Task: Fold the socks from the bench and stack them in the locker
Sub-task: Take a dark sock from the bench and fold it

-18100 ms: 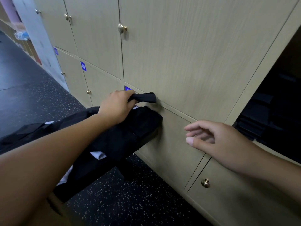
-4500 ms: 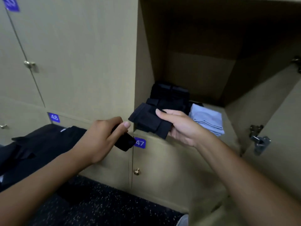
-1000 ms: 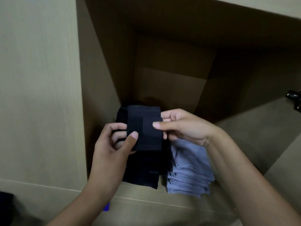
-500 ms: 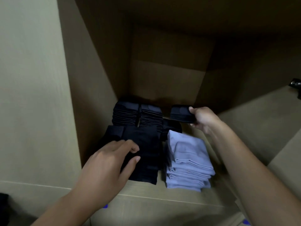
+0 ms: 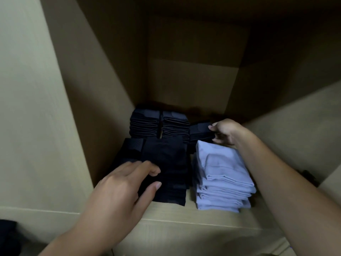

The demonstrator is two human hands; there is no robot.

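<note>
Beige wood-grain panel (image 5: 27, 108) fills left side. Open compartment interior dim, back wall (image 5: 190, 80) in shadow, right side wall (image 5: 295, 122) lighter. Pale front ledge (image 5: 193, 215) below. Dark corner bottom left.

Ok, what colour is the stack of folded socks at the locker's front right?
Light blue, plain with no pattern; the head view shows it clearly.

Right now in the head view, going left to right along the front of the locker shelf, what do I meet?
left hand → front black sock pile → light blue sock stack → right forearm
</note>
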